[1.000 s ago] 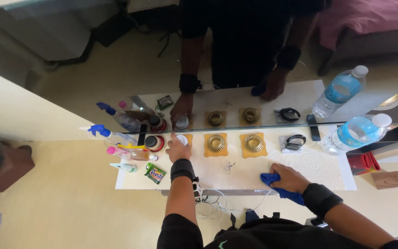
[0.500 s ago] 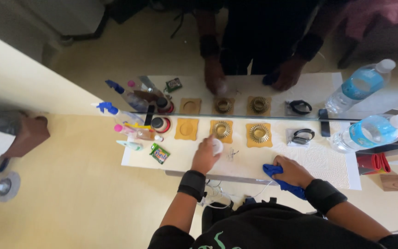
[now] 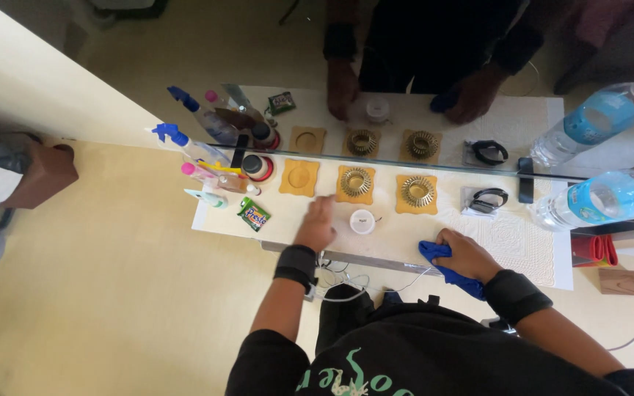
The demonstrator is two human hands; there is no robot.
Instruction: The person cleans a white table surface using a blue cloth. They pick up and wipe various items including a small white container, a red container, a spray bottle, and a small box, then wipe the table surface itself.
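While left hand (image 3: 317,227) hovers open beside small white jar (image 3: 362,221), keep right hand (image 3: 464,253) clamped on blue cloth (image 3: 442,265)

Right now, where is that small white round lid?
The small white round lid lies on the shelf, just right of the left hand, below the middle coaster.

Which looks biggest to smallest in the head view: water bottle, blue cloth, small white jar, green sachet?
1. Water bottle, lying at the right end, clearly largest.
2. Blue cloth, but the right hand covers part of it, so its full size is unsure.
3. Green sachet and small white jar look alike; no ranking.
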